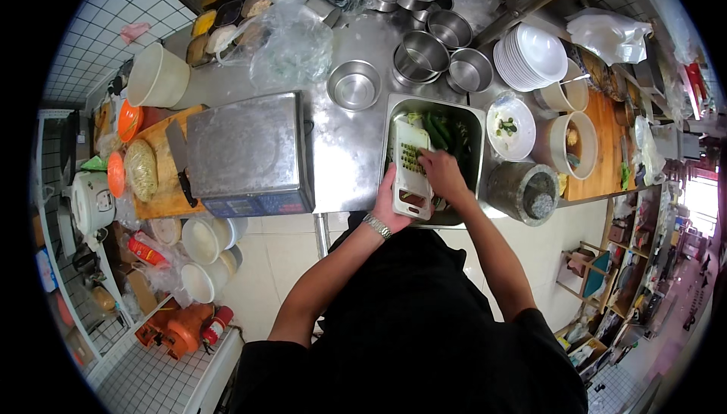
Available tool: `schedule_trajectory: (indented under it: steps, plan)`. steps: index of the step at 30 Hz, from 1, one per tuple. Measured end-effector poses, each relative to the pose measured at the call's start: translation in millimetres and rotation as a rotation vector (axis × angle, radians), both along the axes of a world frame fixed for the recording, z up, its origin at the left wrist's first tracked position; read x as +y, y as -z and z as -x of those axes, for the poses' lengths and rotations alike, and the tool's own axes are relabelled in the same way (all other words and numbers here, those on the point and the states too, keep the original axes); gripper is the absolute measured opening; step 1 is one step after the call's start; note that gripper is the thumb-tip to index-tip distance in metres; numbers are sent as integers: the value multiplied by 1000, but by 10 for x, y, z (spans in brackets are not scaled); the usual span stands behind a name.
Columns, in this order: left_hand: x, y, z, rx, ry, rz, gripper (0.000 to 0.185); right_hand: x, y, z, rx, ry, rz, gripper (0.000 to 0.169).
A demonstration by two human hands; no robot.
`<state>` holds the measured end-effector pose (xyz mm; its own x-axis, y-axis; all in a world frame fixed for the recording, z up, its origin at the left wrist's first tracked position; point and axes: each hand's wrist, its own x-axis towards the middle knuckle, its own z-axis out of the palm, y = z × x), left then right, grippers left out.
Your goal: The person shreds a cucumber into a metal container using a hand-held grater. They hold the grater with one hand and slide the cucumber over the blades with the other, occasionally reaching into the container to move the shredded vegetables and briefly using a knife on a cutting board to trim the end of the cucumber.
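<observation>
My left hand (391,201) grips the lower edge of a white plastic grater (417,190), which is tilted over a rectangular stainless steel pan (480,136). Green bits fill the rows of holes on the grater's face. Bent over that face, the fingers of my right hand (444,173) touch the holes; whether they pinch a small piece is hidden. Long green vegetables (440,130), apparently peppers or cucumbers, lie in the pan, with pale green shreds around them. A white bowl (511,144) holding several small green stub ends stands just right of the pan.
A stone mortar (505,190) sits at the counter's front right. To the left are a large flat scale (244,153) and a cleaver (177,144) on a wooden board (156,192). Steel bowls (421,53) and stacked white plates (537,56) occupy the back.
</observation>
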<state>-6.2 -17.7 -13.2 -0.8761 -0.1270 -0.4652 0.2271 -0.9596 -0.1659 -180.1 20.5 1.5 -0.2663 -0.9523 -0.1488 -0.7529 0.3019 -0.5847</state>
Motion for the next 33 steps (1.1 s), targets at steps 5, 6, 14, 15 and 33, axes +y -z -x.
schedule_trajectory:
  steps: [5, 6, 14, 15, 33]
  plan:
    - [-13, 16, 8, -2, 27, 57, 71, -325, 370, 303, -46, 51, -5, 33]
    - [-19, 20, 2, 3, 25, 51, 71, -332, 334, 290, -56, 42, 3, 34]
    - [-56, -18, 8, -41, -34, -1, 67, 274, -376, -248, -152, -33, 41, 30]
    - [-56, -23, 0, -35, -27, -13, 67, 283, -372, -286, -141, -23, 65, 29]
    - [-24, 70, -120, -39, -5, -22, 73, 40, -190, 586, -1406, 675, 122, 38]
